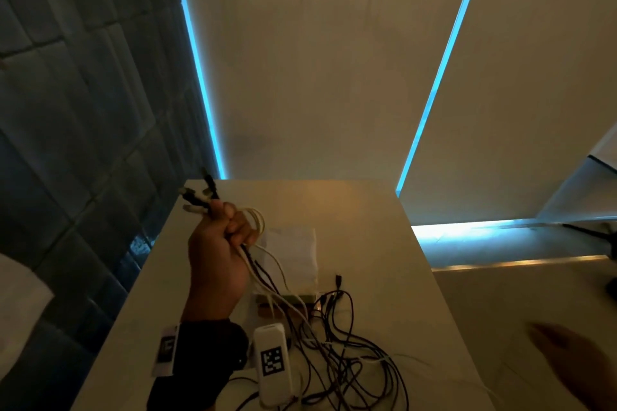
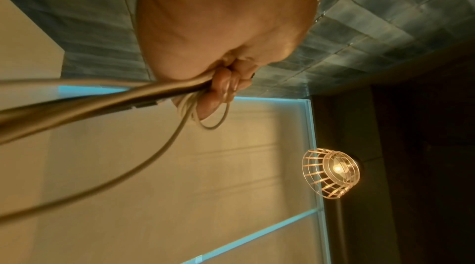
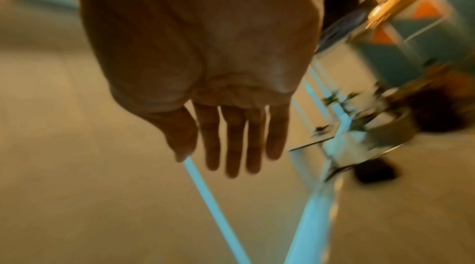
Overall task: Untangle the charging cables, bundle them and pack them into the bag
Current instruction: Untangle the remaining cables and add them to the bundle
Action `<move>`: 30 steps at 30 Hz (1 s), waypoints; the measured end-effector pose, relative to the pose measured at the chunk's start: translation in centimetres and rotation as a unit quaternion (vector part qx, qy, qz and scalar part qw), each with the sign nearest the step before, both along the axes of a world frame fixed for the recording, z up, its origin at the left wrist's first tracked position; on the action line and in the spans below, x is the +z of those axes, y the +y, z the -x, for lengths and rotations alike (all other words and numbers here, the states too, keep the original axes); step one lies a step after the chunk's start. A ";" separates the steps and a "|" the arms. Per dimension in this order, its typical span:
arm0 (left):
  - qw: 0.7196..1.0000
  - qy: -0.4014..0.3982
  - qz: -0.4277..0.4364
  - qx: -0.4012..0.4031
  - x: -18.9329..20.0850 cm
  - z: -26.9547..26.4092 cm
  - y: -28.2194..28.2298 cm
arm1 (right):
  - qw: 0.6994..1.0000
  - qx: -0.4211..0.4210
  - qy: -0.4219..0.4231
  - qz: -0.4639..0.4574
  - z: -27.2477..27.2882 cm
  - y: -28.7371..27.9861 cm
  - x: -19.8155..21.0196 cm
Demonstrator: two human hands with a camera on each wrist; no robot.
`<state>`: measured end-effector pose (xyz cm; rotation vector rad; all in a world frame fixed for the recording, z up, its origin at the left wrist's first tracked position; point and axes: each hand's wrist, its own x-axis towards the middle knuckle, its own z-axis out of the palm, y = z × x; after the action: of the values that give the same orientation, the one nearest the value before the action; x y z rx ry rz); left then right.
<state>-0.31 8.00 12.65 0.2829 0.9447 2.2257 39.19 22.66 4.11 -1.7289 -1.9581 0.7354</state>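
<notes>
The charging cables [image 1: 337, 354], some white and some black, lie in a loose tangle on the near part of the white table [image 1: 377, 243]. Several of them rise from the tangle into the left hand [image 1: 218, 247], which is raised above the table and closed in a fist around them. The plug ends [image 1: 200, 195] stick out above the fist, and a small white loop [image 1: 255, 218] hangs beside the fingers [image 2: 223, 87]. Behind the cables a white bag [image 1: 293, 253] lies flat on the table. The right hand [image 3: 205, 77] is away to the right, blurred, with straight fingers [image 3: 232, 146] spread a little, and it holds nothing.
</notes>
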 end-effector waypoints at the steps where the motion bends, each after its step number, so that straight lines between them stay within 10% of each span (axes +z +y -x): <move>1: 1.000 0.005 -0.008 -0.004 -0.2 -0.3 0.3 | 0.999 0.045 0.023 0.003 1.3 -1.2 2.1; 9: 0.997 0.046 0.007 -0.065 -0.1 -4.0 1.2 | 0.915 0.350 0.198 -0.038 18.8 -6.6 6.7; 15: 0.992 0.092 0.041 -0.073 -0.2 -5.1 1.3 | 0.906 0.372 0.182 -0.082 22.4 -7.3 6.7; 30: 0.976 0.169 0.139 0.015 -1.9 -2.2 1.0 | 0.972 -0.004 0.135 -0.190 6.1 2.0 5.9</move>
<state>1.90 9.05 10.71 0.5308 1.4357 2.0742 33.04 24.68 10.02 -1.3339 -1.7651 0.5176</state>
